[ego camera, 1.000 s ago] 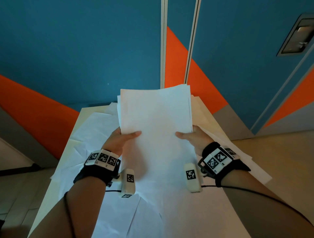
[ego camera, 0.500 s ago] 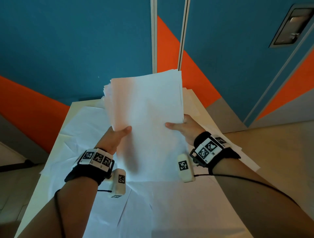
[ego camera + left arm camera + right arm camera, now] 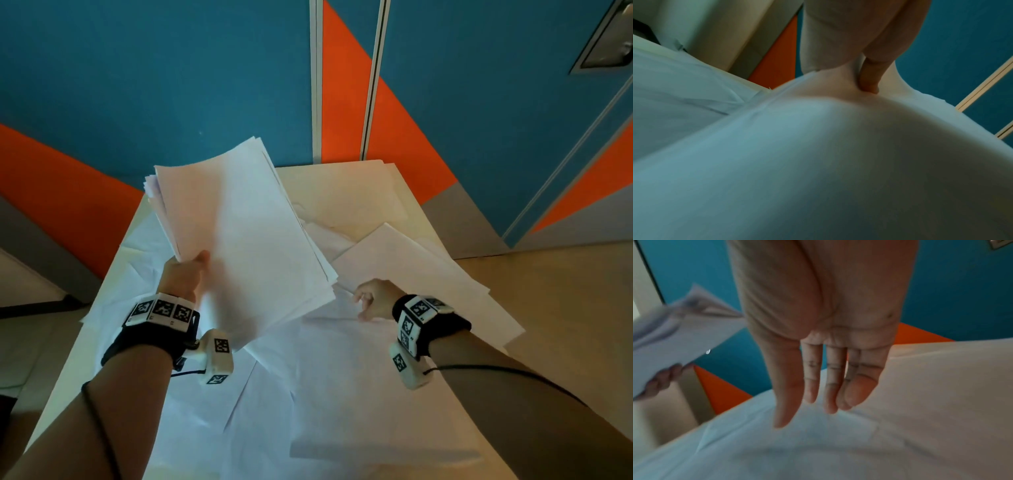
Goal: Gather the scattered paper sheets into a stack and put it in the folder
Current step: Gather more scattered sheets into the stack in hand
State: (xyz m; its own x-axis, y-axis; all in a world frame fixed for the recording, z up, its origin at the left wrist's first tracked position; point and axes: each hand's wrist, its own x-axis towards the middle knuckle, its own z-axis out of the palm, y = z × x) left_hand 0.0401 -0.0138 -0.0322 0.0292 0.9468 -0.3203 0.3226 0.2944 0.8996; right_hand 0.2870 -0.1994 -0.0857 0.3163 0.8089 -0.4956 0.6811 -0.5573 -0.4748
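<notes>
Head view: the left hand (image 3: 183,275) grips the stack (image 3: 239,240) at its lower left edge, holding it tilted at frame centre above loose sheets (image 3: 342,394) on the table (image 3: 342,178). The right hand (image 3: 375,299), right of centre, is empty over the sheets.

Left wrist view: the thumb (image 3: 869,78) presses on the stack (image 3: 838,162), which fills the frame.

Right wrist view: the right hand (image 3: 828,321) hangs with fingers (image 3: 812,378) straight and relaxed; the stack (image 3: 674,337) sits at left.

Head view downward; wrist views close, fingerward
</notes>
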